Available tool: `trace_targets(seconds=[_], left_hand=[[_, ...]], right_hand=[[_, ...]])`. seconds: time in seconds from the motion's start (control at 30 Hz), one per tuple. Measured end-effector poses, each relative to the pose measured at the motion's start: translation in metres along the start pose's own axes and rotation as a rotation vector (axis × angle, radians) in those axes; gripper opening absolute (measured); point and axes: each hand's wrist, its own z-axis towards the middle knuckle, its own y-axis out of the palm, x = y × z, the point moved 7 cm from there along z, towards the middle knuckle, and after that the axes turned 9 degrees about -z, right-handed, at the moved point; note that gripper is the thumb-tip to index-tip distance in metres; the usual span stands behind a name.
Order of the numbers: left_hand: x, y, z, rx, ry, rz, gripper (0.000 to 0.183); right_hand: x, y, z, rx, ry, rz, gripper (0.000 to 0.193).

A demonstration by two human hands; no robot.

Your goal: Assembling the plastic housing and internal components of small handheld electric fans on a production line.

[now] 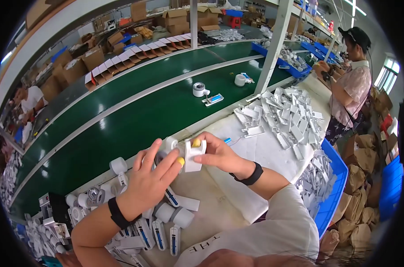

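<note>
My right hand (217, 153) grips a white plastic casing (194, 156) between thumb and fingers; a yellow finger cover sits on one fingertip. Beside it, my left hand (150, 180) has its fingers closed around a white, round-headed part (171, 143), mostly hidden behind them. A yellow cover shows on a left fingertip too, close to the casing. Below and left of my left hand lie several white round-headed devices (183, 218), their open handles showing blue cells (159, 234). A blue cell with thin wires (228, 140) lies just beyond my right hand.
A heap of white casings (293, 118) covers the bench's far right. Beside it is a blue bin (333, 191) of similar parts. Two devices (199, 89) rest on the green conveyor (135, 118). A metal post (275, 46) rises there. A co-worker (351, 82) stands at right.
</note>
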Motion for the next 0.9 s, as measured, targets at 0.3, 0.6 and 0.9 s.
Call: trace_targets(seconds=[0.3, 0.6, 0.9], left_hand=[[0.007, 0.05, 0.037, 0.392, -0.729, -1.419, 0.05], [0.02, 0.079, 0.047, 0.261, -0.9, -2.082, 0.027], [0.057, 0.099, 0.047, 0.549, -1.191, -2.143, 0.025]], right_hand=[[-0.07, 0.022, -0.031, 0.511, -0.655, -1.004, 0.045], [-0.06, -0.067, -0.073, 0.294, -0.444, -0.906, 0.074], [0.019, -0.081, -0.103, 0.025, 0.126, 0.361, 0.077]])
